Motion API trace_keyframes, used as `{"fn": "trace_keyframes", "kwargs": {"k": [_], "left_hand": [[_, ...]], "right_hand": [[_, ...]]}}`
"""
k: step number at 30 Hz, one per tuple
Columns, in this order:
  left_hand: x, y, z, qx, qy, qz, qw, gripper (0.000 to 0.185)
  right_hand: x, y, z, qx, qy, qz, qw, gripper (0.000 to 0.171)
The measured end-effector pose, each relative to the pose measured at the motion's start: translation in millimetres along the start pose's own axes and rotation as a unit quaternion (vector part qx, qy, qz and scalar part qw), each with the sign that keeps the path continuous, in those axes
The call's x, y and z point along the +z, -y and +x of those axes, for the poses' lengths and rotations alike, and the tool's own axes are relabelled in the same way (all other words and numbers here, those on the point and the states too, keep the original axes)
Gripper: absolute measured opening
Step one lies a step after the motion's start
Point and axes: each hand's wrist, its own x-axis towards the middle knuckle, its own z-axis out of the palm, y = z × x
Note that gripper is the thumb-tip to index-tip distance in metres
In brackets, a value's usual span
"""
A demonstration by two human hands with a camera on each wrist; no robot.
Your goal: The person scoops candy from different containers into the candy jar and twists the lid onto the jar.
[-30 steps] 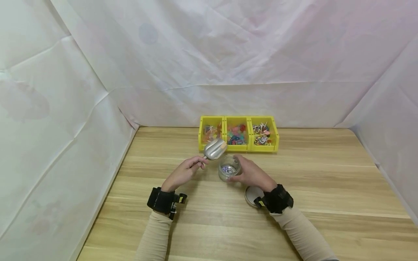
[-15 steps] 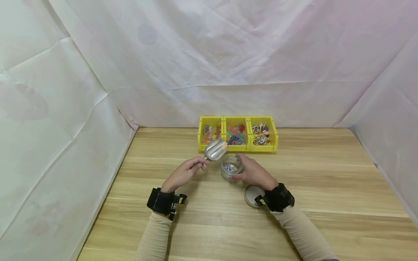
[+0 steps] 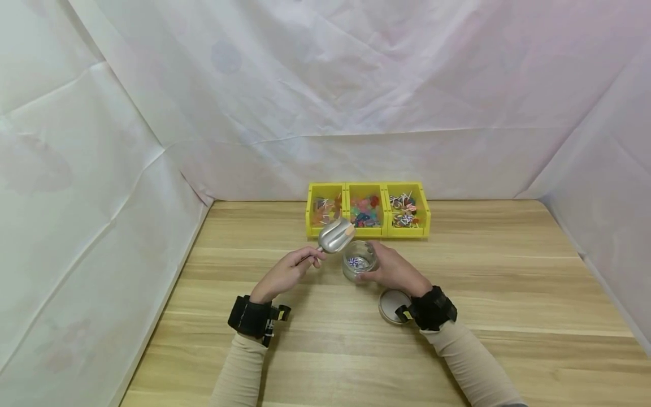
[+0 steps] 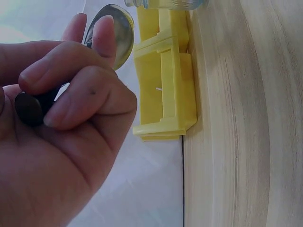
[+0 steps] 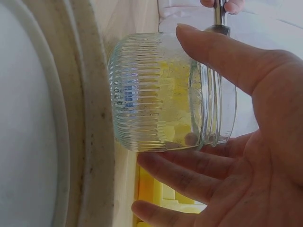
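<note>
My left hand (image 3: 290, 272) grips the dark handle of a metal scoop (image 3: 334, 236), fingers curled round it in the left wrist view. The scoop's bowl points forward right, up off the table, and a small tan patch shows in it. With thumb and fingers on either side, my right hand (image 3: 394, 270) holds a clear glass jar (image 5: 156, 94), ribbed on its lower part. The jar is open at the top, just right of the scoop. Inside at its bottom lies a purple-and-white striped candy (image 3: 354, 262).
Behind the jar stand three joined yellow bins (image 3: 368, 232). The left and right ones hold lollipops (image 3: 404, 219); the middle one holds colourful gummy-like candies (image 3: 365, 217). A round lid (image 3: 390, 305) lies on the wooden table (image 3: 330, 362) under my right wrist. White cloth (image 3: 356, 158) hangs behind.
The jar and right hand shifted slightly right over the first half second, then held nearly still. The left hand and scoop stay almost in place.
</note>
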Motion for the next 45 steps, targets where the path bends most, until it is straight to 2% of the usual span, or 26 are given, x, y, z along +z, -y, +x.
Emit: {"fn": "trace_keyframes", "kwargs": {"k": [24, 35, 45], "left_hand": [[0.5, 0.9, -0.2, 0.016, 0.008, 0.022, 0.9996, 0.030], [0.7, -2.6, -3.0, 0.040, 0.017, 0.038, 0.9983, 0.030], [-0.3, -4.2, -3.6, 0.028, 0.016, 0.039, 0.9987, 0.032]], "right_hand": [[-1.8, 1.6, -2.0, 0.002, -0.003, -0.001, 1.000, 0.086], [-4.3, -0.3, -2.5, 0.023, -0.007, -0.009, 1.000, 0.090], [-4.5, -0.5, -0.7, 0.042, -0.005, -0.011, 0.999, 0.090]]}}
